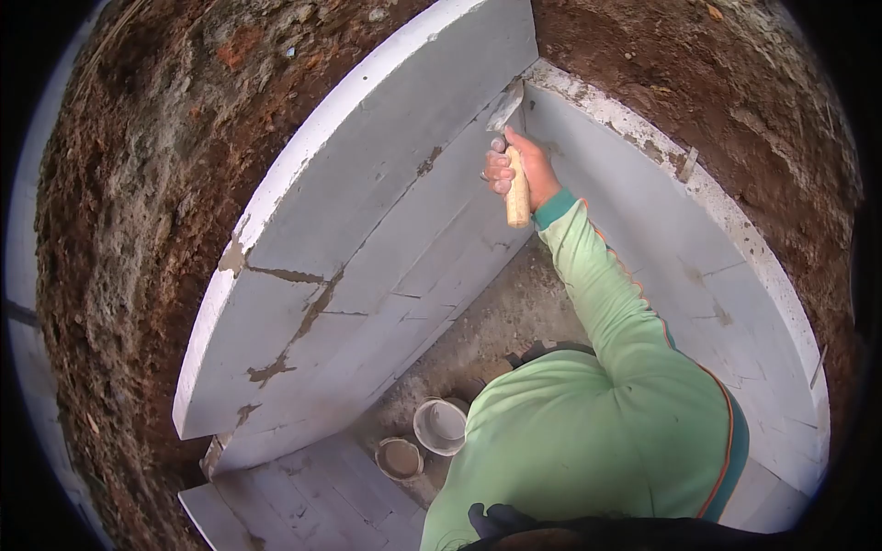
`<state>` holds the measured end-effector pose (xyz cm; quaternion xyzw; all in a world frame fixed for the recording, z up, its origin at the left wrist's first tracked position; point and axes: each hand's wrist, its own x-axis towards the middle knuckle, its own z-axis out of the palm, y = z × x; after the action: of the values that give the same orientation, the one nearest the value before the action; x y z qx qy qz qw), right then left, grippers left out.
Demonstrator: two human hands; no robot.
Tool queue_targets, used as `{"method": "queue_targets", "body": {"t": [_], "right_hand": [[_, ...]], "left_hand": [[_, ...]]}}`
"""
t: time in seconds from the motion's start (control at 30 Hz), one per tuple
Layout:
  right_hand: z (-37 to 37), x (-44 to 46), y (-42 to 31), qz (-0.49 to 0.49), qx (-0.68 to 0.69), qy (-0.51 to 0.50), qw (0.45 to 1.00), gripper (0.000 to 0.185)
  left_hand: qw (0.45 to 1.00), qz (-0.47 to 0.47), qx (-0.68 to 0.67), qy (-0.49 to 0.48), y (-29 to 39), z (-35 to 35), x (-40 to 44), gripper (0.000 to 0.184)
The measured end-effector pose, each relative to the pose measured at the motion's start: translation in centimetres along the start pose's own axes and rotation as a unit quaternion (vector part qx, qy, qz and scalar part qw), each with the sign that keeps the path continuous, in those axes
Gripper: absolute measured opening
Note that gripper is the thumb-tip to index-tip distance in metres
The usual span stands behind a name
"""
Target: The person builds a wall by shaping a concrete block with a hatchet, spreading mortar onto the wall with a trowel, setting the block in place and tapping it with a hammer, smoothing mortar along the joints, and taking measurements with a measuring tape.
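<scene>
Along the left, a pale block wall (358, 193) runs to the far corner, with a small bucket (400, 458) and a larger bucket (441, 426) nearby. Into that corner goes a trowel (517, 195), wrapped in the right hand (537, 171); the left hand's hidden, its grip I can't tell.

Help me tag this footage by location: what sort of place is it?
Probably a construction site: pale grey block walls with smeared joints adjoin brown earth, and the right hand holds a wooden-handled metal trowel.
</scene>
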<state>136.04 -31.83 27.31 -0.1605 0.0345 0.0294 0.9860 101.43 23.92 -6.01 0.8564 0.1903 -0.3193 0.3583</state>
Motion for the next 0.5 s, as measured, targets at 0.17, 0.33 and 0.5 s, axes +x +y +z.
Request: {"method": "queue_targets", "body": {"t": [0.17,0.33,0.5], "right_hand": [[-4.3,-2.6,0.4,0.036,0.021,-0.198,0.979,0.038],[-4.1,-5.8,5.4,0.100,0.019,-0.219,0.970,0.043],[-5.7,-8.2,14.7,0.074,-0.179,-0.051,0.980,0.035]], "left_hand": [[1.000,-0.004,0.005,-0.006,-0.1,0.0,-0.3,0.052],[1.000,-0.016,-0.010,0.003,-1.4,0.5,-1.8,0.052],[0.999,-0.029,-0.031,0.020,-2.9,1.3,-3.9,0.052]]}}
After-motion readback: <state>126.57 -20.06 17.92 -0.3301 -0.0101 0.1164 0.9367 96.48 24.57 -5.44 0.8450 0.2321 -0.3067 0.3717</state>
